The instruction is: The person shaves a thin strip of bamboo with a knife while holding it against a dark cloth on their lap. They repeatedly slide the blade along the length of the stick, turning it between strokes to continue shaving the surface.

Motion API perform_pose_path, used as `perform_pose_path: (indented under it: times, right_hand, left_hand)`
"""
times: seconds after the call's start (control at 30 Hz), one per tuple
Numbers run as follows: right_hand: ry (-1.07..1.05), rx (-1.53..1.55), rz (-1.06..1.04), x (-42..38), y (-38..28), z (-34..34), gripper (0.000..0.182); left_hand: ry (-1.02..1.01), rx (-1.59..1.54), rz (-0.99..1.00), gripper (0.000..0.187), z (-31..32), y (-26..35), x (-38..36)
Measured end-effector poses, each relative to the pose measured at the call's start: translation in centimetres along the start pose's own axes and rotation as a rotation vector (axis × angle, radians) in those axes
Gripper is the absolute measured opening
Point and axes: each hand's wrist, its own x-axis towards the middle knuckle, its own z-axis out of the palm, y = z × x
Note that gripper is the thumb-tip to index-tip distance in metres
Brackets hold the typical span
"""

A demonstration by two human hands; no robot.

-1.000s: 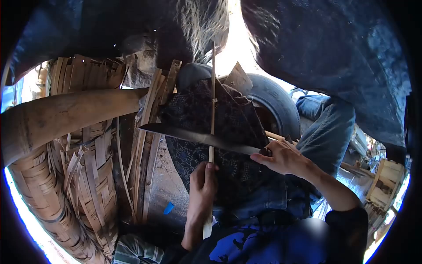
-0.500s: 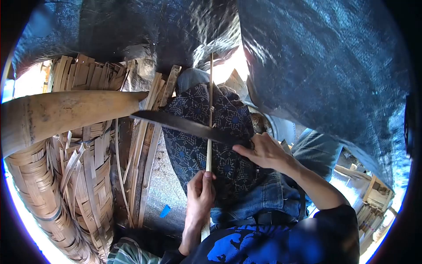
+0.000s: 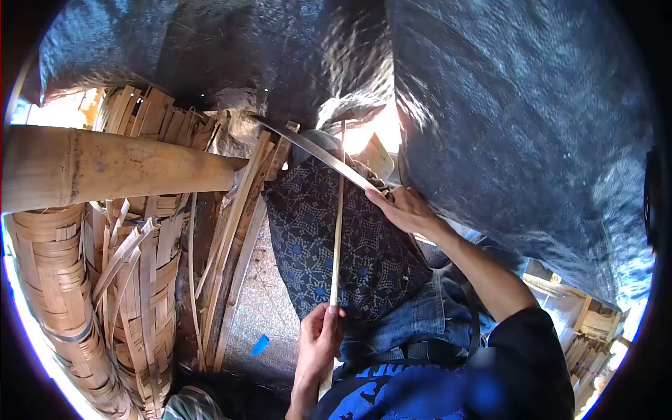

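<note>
My left hand (image 3: 320,339) is closed, thumb on top, around the lower part of a thin pale bamboo strip (image 3: 337,245). The strip runs away from me over a dark blue patterned cloth (image 3: 301,238) spread across my lap. My right hand (image 3: 406,210) grips a long machete (image 3: 318,152), its handle mostly hidden by the fingers. Its blade slants up to the left and crosses the strip near the far end of the cloth. Whether blade and strip touch is hard to tell.
A thick bamboo pole (image 3: 133,164) juts in from the left. Below it stand woven bamboo rolls (image 3: 52,273). Split bamboo slats (image 3: 234,238) lean beside the cloth. Dark plastic sheeting (image 3: 518,112) hangs ahead and to the right. A blue scrap (image 3: 260,345) lies on the floor.
My right hand has moved the machete forward along the strip, away from my left hand, and the blade's tip points further up. My left hand still holds the strip.
</note>
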Motion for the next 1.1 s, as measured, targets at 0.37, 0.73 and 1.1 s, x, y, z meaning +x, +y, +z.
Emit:
perform_pose_path:
  times: [0.37, 0.73, 1.1]
  right_hand:
    - [-0.058, 0.032, -0.001, -8.5, 1.9, -1.1, 0.067]
    - [-0.021, -0.291, -0.256, -10.9, 4.8, -0.2, 0.07]
    - [-0.084, -0.182, -0.05, -8.9, 1.4, -0.5, 0.073]
  left_hand:
    - [0.202, 0.525, 0.38, 0.027, 0.8, 1.4, 6.0]
    - [0.357, 1.211, 0.502, 0.02, 3.5, 3.0, 5.0]
    - [0.315, 1.106, 0.463, 0.019, 4.1, 1.8, 3.1]
